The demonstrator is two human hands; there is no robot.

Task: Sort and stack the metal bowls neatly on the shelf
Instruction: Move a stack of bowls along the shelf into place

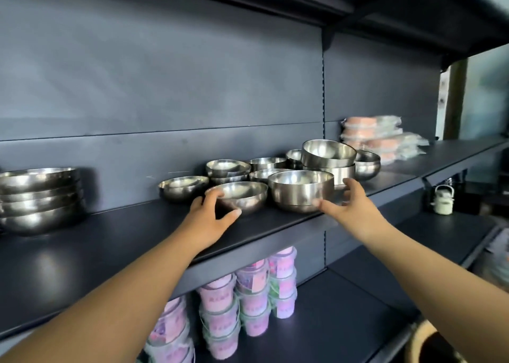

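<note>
Reaching up from below, two bare forearms are stretching toward the dark, matte metal shelf (115, 241) at about chest height. Under that shelf, closest to me, stacked pink and lilac plastic tubs with printed labels (253, 294) are sitting on the lower board. The left hand (210, 216) is curling around the near side of a shallow, round, polished steel bowl (242, 196), its fingers (213, 194) hooked over the rim and the thumb pressing against the outer wall, so it is gripping that bowl. Just beside it, the right hand (348, 205) is spread wide around a deeper, straight-sided steel bowl (301, 190); the thumb is touching the bowl's base edge while the other fingers are hovering at its far right side, open and not yet clasping it. Both bowls are resting near the shelf's front edge, almost touching each other. Behind them, a loose cluster of smaller shiny steel bowls (228, 168) is sitting in twos and singles, and a tall pair of nested deep steel bowls (329, 153) is rising at the back right. Well apart at the far left, a neat stack of wide, shallow steel bowls (38, 197) is standing against the blue-grey back panel. Farther right, clear-wrapped packs of orange-pink items (382, 139) are lying piled, blurred.
</note>
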